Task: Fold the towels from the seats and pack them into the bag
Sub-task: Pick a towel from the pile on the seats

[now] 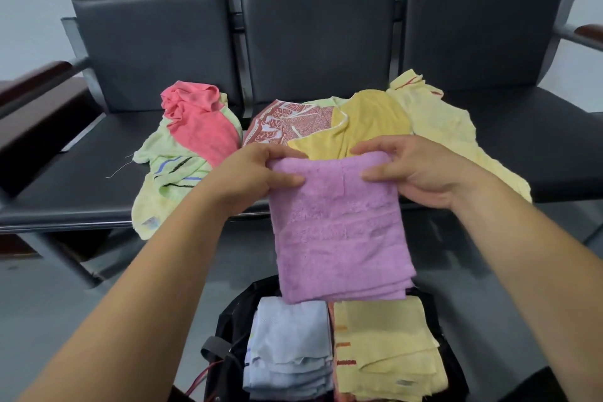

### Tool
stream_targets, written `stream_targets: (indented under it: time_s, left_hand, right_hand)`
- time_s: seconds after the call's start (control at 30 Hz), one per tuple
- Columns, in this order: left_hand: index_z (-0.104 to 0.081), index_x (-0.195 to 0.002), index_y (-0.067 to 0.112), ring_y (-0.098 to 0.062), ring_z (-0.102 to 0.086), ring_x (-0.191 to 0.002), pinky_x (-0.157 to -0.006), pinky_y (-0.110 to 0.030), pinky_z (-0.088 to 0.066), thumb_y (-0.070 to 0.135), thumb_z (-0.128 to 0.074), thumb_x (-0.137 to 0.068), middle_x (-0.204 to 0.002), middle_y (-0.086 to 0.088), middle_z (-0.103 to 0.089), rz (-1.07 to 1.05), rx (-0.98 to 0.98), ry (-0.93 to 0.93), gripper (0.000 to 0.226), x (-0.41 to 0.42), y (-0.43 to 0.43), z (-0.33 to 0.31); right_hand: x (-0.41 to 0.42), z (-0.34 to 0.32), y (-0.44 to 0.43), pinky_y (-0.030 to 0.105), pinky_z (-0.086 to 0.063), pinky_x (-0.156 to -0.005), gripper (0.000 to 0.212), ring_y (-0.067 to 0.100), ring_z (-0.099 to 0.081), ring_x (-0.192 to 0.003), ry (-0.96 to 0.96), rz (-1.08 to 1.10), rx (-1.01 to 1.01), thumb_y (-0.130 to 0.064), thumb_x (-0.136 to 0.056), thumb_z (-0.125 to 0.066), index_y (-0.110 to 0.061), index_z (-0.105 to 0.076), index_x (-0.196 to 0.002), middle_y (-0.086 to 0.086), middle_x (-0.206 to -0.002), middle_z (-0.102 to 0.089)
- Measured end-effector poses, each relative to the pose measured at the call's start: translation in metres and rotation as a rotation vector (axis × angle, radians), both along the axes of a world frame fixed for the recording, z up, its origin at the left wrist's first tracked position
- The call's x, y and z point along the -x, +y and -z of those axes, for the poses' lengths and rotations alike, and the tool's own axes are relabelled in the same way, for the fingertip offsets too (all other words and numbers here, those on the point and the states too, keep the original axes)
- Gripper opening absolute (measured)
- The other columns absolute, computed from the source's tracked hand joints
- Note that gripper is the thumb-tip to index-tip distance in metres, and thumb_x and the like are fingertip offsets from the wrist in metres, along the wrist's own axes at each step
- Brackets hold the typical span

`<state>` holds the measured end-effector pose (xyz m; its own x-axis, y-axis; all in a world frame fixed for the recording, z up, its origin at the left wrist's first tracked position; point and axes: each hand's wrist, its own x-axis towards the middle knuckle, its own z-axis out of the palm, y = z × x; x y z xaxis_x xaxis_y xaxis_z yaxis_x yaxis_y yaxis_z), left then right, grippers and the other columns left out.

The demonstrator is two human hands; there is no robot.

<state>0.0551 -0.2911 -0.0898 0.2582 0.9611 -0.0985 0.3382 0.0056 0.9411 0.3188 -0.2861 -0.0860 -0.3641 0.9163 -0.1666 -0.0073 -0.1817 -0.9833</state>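
Observation:
A folded purple towel (336, 228) hangs in the air above the open black bag (228, 330). My left hand (257, 173) grips its top left corner and my right hand (417, 170) grips its top right corner, thumbs on the near face. Inside the bag lie a folded light blue towel (287, 346) and a folded pale yellow towel (385, 349), side by side. On the black seats (81, 192) behind lie unfolded towels: a pink one (199, 121) over a green striped one (169, 166), a red patterned one (280, 124), a mustard yellow one (368, 121) and a pale yellow one (440, 121).
The row of three black seats has wooden armrests at the left (36, 81) and right (587, 33) ends. The bag stands on a grey floor (65, 297) in front of the seats. A red cord (202, 378) hangs at the bag's left side.

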Motion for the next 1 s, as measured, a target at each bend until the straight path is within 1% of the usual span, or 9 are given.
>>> stream_targets:
  time_s: [0.07, 0.17, 0.3, 0.47, 0.6, 0.67, 0.73, 0.87, 1.0]
  left_hand:
    - [-0.077, -0.105, 0.019, 0.001, -0.063, -0.082, -0.083, -0.017, -0.051, 0.008, -0.075, -0.087, -0.095, 0.004, -0.074, -0.013, -0.202, 0.264, 0.021, -0.001, -0.001, 0.0]
    - [-0.073, -0.09, 0.025, 0.005, -0.054, -0.069, -0.073, -0.019, -0.047, 0.012, -0.066, -0.094, -0.076, 0.017, -0.067, -0.019, -0.329, 0.31, 0.015, -0.004, 0.0, 0.003]
    - [-0.068, -0.086, 0.027, -0.001, -0.056, -0.071, -0.067, -0.02, -0.047, 0.021, -0.065, -0.098, -0.073, 0.017, -0.063, -0.022, -0.277, 0.158, 0.013, -0.002, 0.003, 0.005]
    - [-0.066, -0.088, 0.018, -0.016, -0.057, -0.072, -0.066, -0.031, -0.049, 0.022, -0.073, -0.089, -0.077, -0.001, -0.065, -0.234, 0.116, -0.278, 0.009, -0.003, 0.008, 0.01]
    - [-0.065, -0.102, 0.01, -0.017, -0.068, -0.076, -0.071, -0.034, -0.057, 0.026, -0.08, -0.075, -0.09, -0.006, -0.07, -0.156, 0.256, -0.419, 0.034, -0.007, 0.006, 0.016]
    - [-0.071, -0.105, 0.013, -0.024, -0.071, -0.094, -0.087, -0.038, -0.058, 0.018, -0.09, -0.059, -0.107, -0.013, -0.072, -0.103, 0.196, -0.325, 0.05, -0.005, 0.003, 0.017]
    - [-0.075, -0.108, 0.019, -0.018, -0.07, -0.099, -0.093, -0.033, -0.055, 0.014, -0.092, -0.063, -0.11, -0.009, -0.074, -0.077, 0.026, -0.041, 0.048, -0.003, 0.002, 0.017]
    - [-0.072, -0.119, 0.021, -0.004, -0.061, -0.091, -0.075, -0.002, -0.04, 0.013, -0.079, -0.084, -0.102, 0.013, -0.069, -0.156, -0.308, 0.411, 0.037, -0.001, 0.002, 0.019]
    - [-0.073, -0.117, 0.015, -0.008, -0.057, -0.093, -0.069, -0.004, -0.035, 0.016, -0.076, -0.087, -0.1, 0.005, -0.069, -0.225, -0.479, 0.478, 0.03, -0.003, 0.001, 0.019]
  right_hand:
    - [0.001, -0.001, -0.002, 0.014, -0.054, -0.073, 0.025, 0.013, -0.069, -0.094, -0.339, 0.038, -0.206, 0.003, -0.079, -0.078, -0.008, -0.075, -0.102, 0.005, -0.099, -0.073]
    - [0.005, 0.002, -0.003, 0.005, -0.04, -0.059, 0.012, -0.005, -0.054, -0.067, -0.568, 0.093, -0.481, -0.01, -0.084, -0.08, -0.012, -0.07, -0.09, -0.013, -0.074, -0.062]
    - [0.005, 0.008, -0.002, 0.015, -0.042, -0.055, 0.014, 0.002, -0.05, -0.057, -0.409, 0.095, -0.409, -0.01, -0.09, -0.075, -0.006, -0.063, -0.097, -0.011, -0.066, -0.059]
    - [0.009, 0.014, 0.002, 0.022, -0.052, -0.057, 0.01, 0.01, -0.063, -0.065, -0.124, 0.267, -0.158, -0.013, -0.091, -0.074, -0.012, -0.071, -0.1, -0.003, -0.079, -0.069]
    - [0.009, 0.012, 0.003, 0.028, -0.061, -0.065, 0.016, 0.016, -0.07, -0.074, 0.131, 0.286, 0.072, -0.014, -0.088, -0.074, -0.007, -0.07, -0.101, 0.005, -0.082, -0.072]
    - [0.003, 0.01, 0.003, 0.031, -0.062, -0.077, 0.027, 0.021, -0.073, -0.088, 0.121, 0.191, 0.079, -0.01, -0.08, -0.075, -0.004, -0.07, -0.106, 0.011, -0.096, -0.074]
    - [-0.001, 0.01, 0.002, 0.03, -0.061, -0.084, 0.038, 0.024, -0.072, -0.099, 0.047, 0.125, 0.04, 0.005, -0.079, -0.074, -0.001, -0.067, -0.115, 0.018, -0.111, -0.071]
    - [0.0, 0.016, 0.0, 0.021, -0.059, -0.079, 0.04, 0.02, -0.071, -0.093, -0.27, 0.16, -0.181, 0.011, -0.079, -0.077, -0.007, -0.069, -0.113, 0.019, -0.11, -0.073]
    - [0.004, 0.017, -0.001, 0.012, -0.046, -0.077, 0.036, 0.004, -0.064, -0.091, -0.627, 0.211, -0.469, -0.007, -0.076, -0.086, -0.02, -0.071, -0.106, -0.01, -0.101, -0.07]
